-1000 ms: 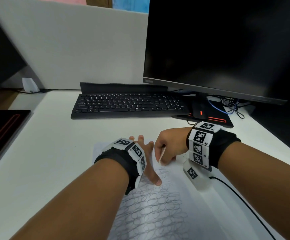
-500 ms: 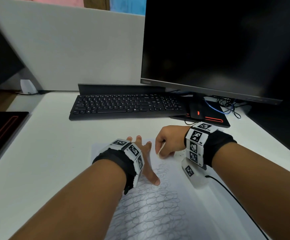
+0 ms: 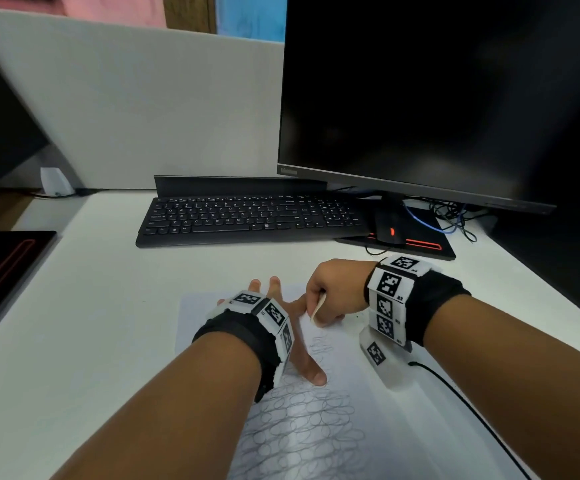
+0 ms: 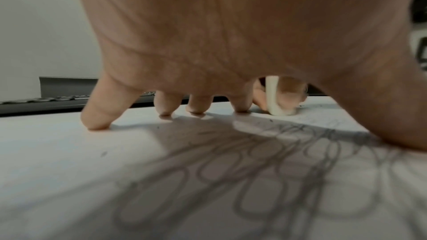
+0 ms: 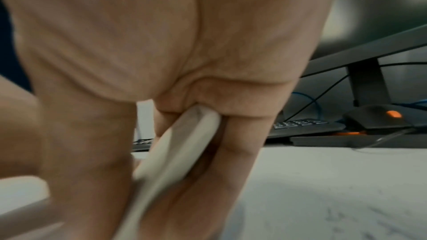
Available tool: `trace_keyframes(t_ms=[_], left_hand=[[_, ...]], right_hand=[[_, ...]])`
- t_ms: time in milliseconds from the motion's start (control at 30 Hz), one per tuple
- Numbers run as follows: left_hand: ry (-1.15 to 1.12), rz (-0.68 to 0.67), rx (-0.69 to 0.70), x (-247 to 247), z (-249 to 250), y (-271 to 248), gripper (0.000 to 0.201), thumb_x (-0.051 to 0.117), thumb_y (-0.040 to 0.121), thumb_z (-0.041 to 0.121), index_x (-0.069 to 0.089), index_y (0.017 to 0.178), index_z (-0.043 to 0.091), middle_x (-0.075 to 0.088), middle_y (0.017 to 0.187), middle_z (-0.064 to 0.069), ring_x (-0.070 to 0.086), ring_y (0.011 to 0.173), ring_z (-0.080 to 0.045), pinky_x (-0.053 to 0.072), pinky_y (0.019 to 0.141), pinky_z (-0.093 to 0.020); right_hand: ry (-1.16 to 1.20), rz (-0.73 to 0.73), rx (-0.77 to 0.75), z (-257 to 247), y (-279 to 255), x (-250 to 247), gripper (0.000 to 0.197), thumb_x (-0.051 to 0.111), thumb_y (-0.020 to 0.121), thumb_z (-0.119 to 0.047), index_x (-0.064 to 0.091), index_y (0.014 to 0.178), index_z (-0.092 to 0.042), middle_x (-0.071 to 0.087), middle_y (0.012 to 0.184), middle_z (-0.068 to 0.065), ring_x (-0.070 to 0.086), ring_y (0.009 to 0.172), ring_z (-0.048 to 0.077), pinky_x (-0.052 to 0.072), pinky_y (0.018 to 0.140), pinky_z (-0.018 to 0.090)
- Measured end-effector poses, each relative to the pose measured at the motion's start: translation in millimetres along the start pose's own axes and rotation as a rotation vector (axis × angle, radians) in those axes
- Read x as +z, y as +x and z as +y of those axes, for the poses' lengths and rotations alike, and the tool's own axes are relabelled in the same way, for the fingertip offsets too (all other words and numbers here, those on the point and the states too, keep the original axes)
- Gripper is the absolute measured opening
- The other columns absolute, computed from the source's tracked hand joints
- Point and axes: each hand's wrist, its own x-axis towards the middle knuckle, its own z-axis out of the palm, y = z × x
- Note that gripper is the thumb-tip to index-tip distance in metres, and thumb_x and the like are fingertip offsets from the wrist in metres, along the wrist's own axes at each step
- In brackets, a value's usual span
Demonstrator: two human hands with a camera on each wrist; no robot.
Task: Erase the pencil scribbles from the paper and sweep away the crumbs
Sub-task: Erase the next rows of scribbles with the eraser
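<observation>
bare desk [image 3: 84, 306] left of the paper [image 3: 337, 441] passable; keyboard [image 3: 247, 218] blocks the far side, mouse [image 3: 389, 232] and cables [image 3: 455, 216] far right.

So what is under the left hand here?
The left hand presses spread fingertips on the paper. Looping pencil scribbles and a few dark crumbs run beneath the raised palm. What lies under the thumb itself is covered.

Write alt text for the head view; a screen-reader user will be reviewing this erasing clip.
A right hand grips a white eraser on the far end of a paper, while the left hand presses the sheet flat with spread fingers. Pencil scribbles cover the near part; a keyboard and dark monitor sit behind.
</observation>
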Motion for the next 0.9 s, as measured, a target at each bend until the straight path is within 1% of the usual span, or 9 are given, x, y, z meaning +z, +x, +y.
trace_keyframes(t_ms=[100,200,267,367,400,533,667,833,900], left_hand=[[-0.02,0.006,0.009,1,-1,-1,0.134,0.071,0.036,0.088,-0.007,0.142,0.062,-0.026,0.16,-0.003,-0.022,0.144,-0.042,0.01,0.109,-0.074],[-0.003,0.015,0.022,1,-1,0,0.136,0.071,0.039,0.088,-0.012,0.143,0.06,-0.025,0.16,-0.005,-0.022,0.144,-0.044,0.011,0.109,-0.073],[-0.001,0.013,0.022,3,-2,3,0.138,0.068,0.036,0.09,-0.013,0.143,0.06,-0.025,0.16,-0.006,-0.022,0.144,-0.044,0.01,0.11,-0.073],[-0.006,0.012,0.024,5,-3,7,0.139,0.064,0.028,0.093,-0.009,0.141,0.061,-0.026,0.159,-0.006,-0.024,0.143,-0.043,0.008,0.11,-0.072],[-0.011,0.014,0.026,6,-3,7,0.139,0.065,0.027,0.093,-0.009,0.141,0.062,-0.026,0.159,-0.006,-0.024,0.143,-0.043,0.008,0.11,-0.072],[-0.017,0.02,0.031,7,-4,9,0.145,0.065,0.025,0.093,-0.02,0.138,0.062,-0.027,0.159,-0.007,-0.024,0.143,-0.044,0.008,0.109,-0.073],[-0.033,0.014,0.031,9,-6,12,0.142,0.064,0.022,0.093,-0.016,0.137,0.065,-0.027,0.159,-0.004,-0.024,0.143,-0.042,0.007,0.109,-0.074],[-0.01,0.01,0.026,10,-5,13,0.149,0.058,0.016,0.095,-0.022,0.137,0.062,-0.029,0.158,-0.006,-0.026,0.143,-0.042,0.006,0.11,-0.072],[-0.023,0.004,0.026,9,-4,13,0.147,0.06,0.017,0.094,-0.021,0.136,0.063,-0.028,0.158,-0.005,-0.025,0.143,-0.042,0.006,0.11,-0.073]], right_hand=[[0.016,-0.08,-0.049,-2,-2,7,0.005,0.076,0.078,-0.02,0.073,0.081,-0.024,0.07,0.074,-0.01,0.062,0.065,0.003,0.046,0.065,0.017],[0.029,0.022,-0.016,3,-1,1,0.007,0.076,0.079,-0.02,0.076,0.086,-0.019,0.07,0.076,-0.009,0.059,0.063,0.0,0.044,0.062,0.015],[0.021,0.033,-0.007,3,0,1,0.009,0.075,0.079,-0.02,0.076,0.089,-0.018,0.069,0.074,-0.01,0.059,0.06,-0.003,0.044,0.06,0.014],[0.03,-0.097,-0.042,-4,-2,6,0.009,0.076,0.079,-0.019,0.075,0.088,-0.018,0.069,0.072,-0.009,0.061,0.058,-0.002,0.046,0.059,0.013],[0.032,-0.101,-0.042,-4,-1,5,0.009,0.076,0.08,-0.018,0.076,0.089,-0.017,0.069,0.07,-0.009,0.061,0.056,-0.002,0.046,0.058,0.013],[0.011,0.057,0.027,6,5,-5,0.009,0.075,0.079,-0.017,0.077,0.088,-0.015,0.069,0.065,-0.01,0.063,0.056,0.001,0.05,0.061,0.017],[0.028,-0.079,-0.013,0,3,0,0.007,0.076,0.078,-0.015,0.075,0.085,-0.018,0.069,0.068,-0.008,0.062,0.055,0.0,0.048,0.058,0.014],[0.024,0.021,0.03,6,8,-8,0.008,0.076,0.078,-0.015,0.076,0.085,-0.015,0.069,0.065,-0.01,0.062,0.055,0.0,0.049,0.06,0.017],[-0.004,-0.031,0.01,4,7,-4,0.009,0.075,0.077,-0.015,0.076,0.085,-0.017,0.069,0.065,-0.011,0.061,0.054,-0.002,0.048,0.059,0.015]])
